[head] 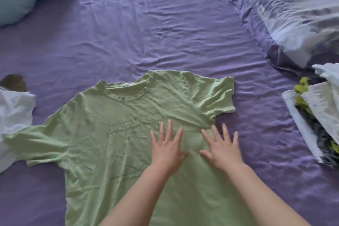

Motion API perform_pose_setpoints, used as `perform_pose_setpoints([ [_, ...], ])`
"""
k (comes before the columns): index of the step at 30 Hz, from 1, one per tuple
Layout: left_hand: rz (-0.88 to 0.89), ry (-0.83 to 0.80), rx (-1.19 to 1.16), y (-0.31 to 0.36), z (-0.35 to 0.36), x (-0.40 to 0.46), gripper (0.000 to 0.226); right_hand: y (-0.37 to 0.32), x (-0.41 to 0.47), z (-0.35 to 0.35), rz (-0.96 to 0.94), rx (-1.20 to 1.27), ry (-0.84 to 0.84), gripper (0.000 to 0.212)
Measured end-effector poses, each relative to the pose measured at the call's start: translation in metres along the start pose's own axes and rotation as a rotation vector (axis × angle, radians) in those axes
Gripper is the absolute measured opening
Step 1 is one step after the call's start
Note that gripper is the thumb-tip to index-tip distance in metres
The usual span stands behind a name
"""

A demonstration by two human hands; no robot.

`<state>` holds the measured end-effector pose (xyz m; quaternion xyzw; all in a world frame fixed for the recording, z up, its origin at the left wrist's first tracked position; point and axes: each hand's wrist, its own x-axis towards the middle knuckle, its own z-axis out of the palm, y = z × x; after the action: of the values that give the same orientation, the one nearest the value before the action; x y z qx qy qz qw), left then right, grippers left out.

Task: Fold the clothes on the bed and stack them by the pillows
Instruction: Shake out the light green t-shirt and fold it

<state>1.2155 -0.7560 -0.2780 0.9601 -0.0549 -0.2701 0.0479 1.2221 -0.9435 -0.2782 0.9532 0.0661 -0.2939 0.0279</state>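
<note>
A light green T-shirt (102,134) with dark printed lettering lies spread front-up on the purple bed sheet (146,33), its collar pointing away from me. Its right sleeve is bunched and creased near the armpit. My left hand (167,147) presses flat on the shirt's chest with fingers spread. My right hand (221,147) lies flat beside it, fingers spread, over the shirt's right edge just below the creased sleeve. Two pillows (14,0) sit at the far left corner.
A crumpled white garment (12,115) lies at the left edge, touching the shirt's left sleeve. A white bag (319,119) holding dark and yellow-green clothes sits at the right. A folded blue-and-white duvet (286,14) runs along the far right.
</note>
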Motion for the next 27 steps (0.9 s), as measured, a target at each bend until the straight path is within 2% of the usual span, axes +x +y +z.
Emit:
perform_pose_setpoints([
  [3,-0.011,-0.003,0.064,-0.021,0.006,0.025,0.091,0.024,0.009,0.009,0.124,0.018,-0.042,0.078],
  [8,-0.006,-0.027,0.069,-0.029,0.018,0.029,0.091,0.018,0.01,0.006,0.127,0.099,-0.032,0.074],
  [10,-0.019,-0.02,0.051,-0.025,0.012,0.032,0.091,0.021,0.011,-0.004,0.113,0.195,0.085,0.067],
  [13,0.024,-0.005,0.006,-0.011,-0.006,0.047,0.087,0.032,0.03,-0.026,0.184,0.502,0.332,0.062],
  [16,0.081,0.016,-0.02,0.004,-0.028,0.076,0.077,0.046,0.071,-0.052,0.331,0.716,0.406,0.066],
  [19,0.078,0.061,-0.025,0.011,-0.048,0.117,0.063,0.054,0.112,-0.071,0.456,0.674,0.414,0.076],
  [22,0.067,0.115,-0.053,0.017,-0.074,0.162,0.061,0.054,0.128,-0.076,0.555,0.58,0.381,0.081],
  [25,-0.05,0.212,-0.177,0.024,-0.103,0.203,0.061,0.056,0.134,-0.071,0.533,0.659,0.376,0.057],
  [27,-0.151,0.274,-0.307,0.024,-0.114,0.219,0.046,0.061,0.136,-0.068,0.442,0.745,0.466,0.038],
])
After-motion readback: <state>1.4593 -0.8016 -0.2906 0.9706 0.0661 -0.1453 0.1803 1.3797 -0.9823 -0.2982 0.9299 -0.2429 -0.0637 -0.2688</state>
